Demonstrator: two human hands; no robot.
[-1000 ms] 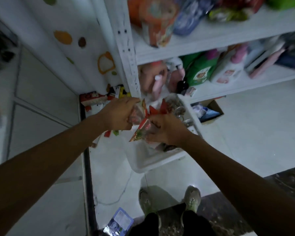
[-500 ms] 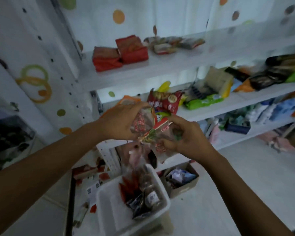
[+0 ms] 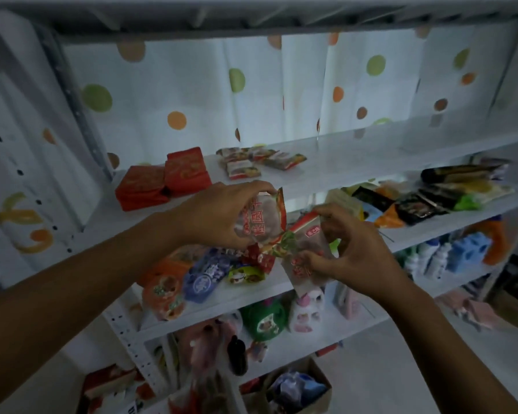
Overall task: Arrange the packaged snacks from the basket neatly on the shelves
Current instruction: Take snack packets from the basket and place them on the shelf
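Observation:
My left hand grips a clear snack packet with red print, held up in front of the white shelf unit. My right hand pinches a second clear packet with a red top just to the right, and the two packets touch at a corner. Behind them, the upper shelf carries red packets on the left and several small flat packets in the middle. The basket is almost out of view at the bottom edge.
The second shelf holds orange, blue and green bags on the left and dark and yellow bags on the right. Bottles and pouches fill the lower shelf. A cardboard box sits on the floor. The upper shelf's right half is bare.
My view has swung up from the basket on the floor to the shelves. Both hands have risen with the two packets to the height of the upper shelf.

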